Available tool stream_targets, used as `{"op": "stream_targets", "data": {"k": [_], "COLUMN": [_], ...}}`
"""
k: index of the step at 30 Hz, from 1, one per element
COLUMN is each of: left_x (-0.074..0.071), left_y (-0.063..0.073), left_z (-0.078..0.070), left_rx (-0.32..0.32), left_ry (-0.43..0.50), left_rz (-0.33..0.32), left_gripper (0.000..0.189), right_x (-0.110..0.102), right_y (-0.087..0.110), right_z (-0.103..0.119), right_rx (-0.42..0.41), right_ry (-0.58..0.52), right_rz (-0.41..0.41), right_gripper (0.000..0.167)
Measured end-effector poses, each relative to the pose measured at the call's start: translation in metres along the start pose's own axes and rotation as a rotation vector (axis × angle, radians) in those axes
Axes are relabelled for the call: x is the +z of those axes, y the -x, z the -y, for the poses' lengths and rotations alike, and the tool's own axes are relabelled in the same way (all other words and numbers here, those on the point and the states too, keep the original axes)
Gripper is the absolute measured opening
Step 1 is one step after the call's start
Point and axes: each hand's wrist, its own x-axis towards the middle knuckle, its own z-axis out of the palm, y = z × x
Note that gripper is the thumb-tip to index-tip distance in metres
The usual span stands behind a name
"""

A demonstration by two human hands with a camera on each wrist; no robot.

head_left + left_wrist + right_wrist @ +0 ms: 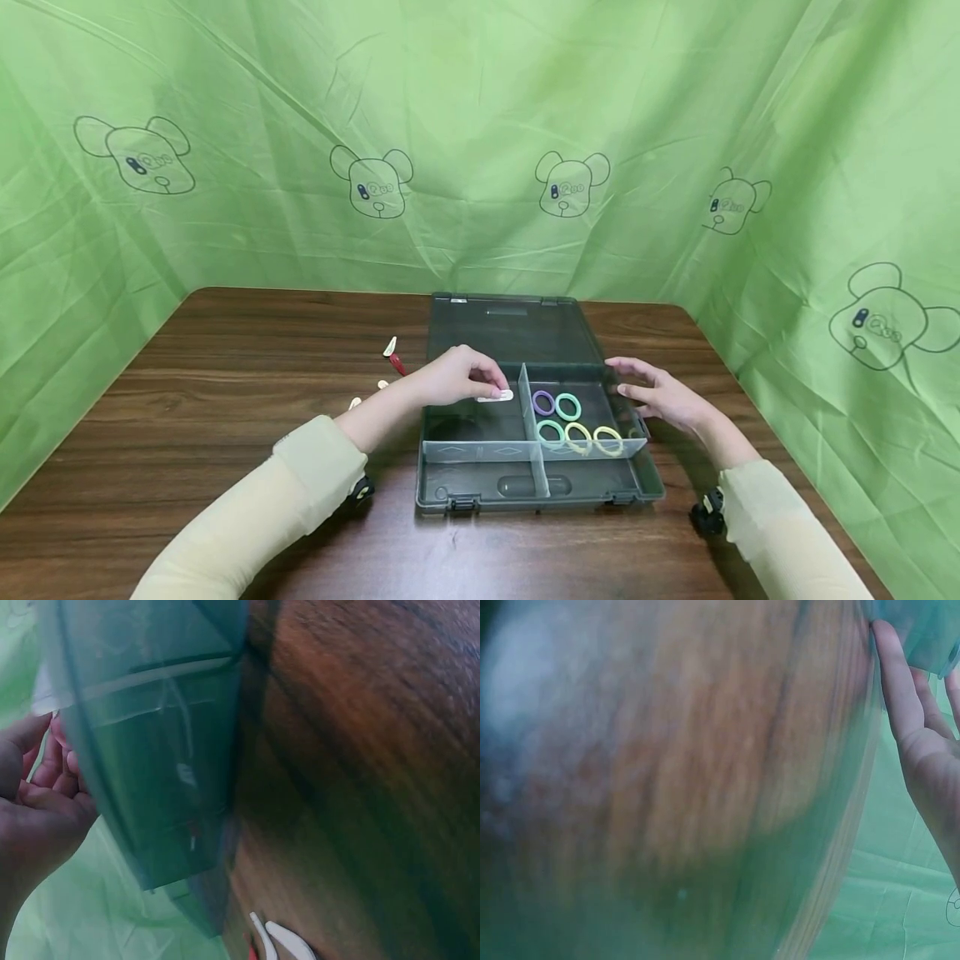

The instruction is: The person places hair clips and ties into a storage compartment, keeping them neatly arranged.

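Left hand (pixel 459 373) pinches one white clip (pixel 496 397) over the back-left compartment of one open box (pixel 525 505), right hand (pixel 666 402) fingers extended at its right side, five rings (pixel 564 434) back-right, four other clips (pixel 397 364) visible on table (pixel 225 417).

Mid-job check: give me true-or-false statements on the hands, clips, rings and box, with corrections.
1. The left hand pinches a pale clip over the box. True.
2. The box's lid is closed. False: the lid is open.
3. The right hand is at the box's right side. True.
4. The red clip is inside the box. False: the red clip lies on the table.
5. Exactly one purple ring lies in the box. True.
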Motion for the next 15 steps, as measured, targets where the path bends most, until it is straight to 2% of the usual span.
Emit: {"op": "stream_targets", "data": {"k": [8,15], "left_x": [0.016,0.028], "left_y": [-0.007,-0.010], "left_z": [0.011,0.018], "left_rx": [-0.007,0.004], "left_ry": [-0.010,-0.029], "left_rz": [0.102,0.185], "left_gripper": [0.004,0.004], "right_x": [0.001,0.001], "right_y": [-0.001,-0.001], "right_z": [0.002,0.000], "right_rx": [0.026,0.009], "right_ry": [-0.008,-0.013], "right_rz": [-0.015,-0.004], "right_gripper": [0.056,0.057]}}
